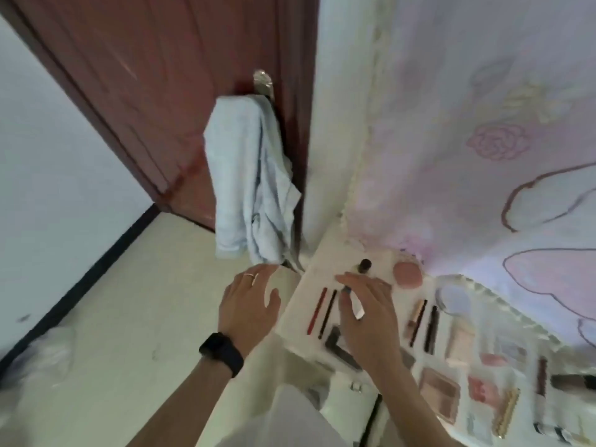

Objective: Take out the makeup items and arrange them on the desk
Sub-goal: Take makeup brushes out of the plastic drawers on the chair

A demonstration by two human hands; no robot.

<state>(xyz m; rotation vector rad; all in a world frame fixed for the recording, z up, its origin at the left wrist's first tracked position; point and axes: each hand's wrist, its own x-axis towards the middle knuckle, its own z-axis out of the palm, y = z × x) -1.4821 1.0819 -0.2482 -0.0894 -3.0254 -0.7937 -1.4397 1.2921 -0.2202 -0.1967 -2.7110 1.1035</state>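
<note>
Pinching a white tube [357, 307], right hand [371, 317] hovers over desk [319, 269].

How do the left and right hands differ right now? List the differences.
The left hand hovers beside the desk, over the floor; the right hand is over the desk. The left hand's fingers are spread and hold nothing; the right hand appears to pinch a white tube. The left hand has a ring and a black wristband; the right hand shows neither. Both are palm down.
</note>
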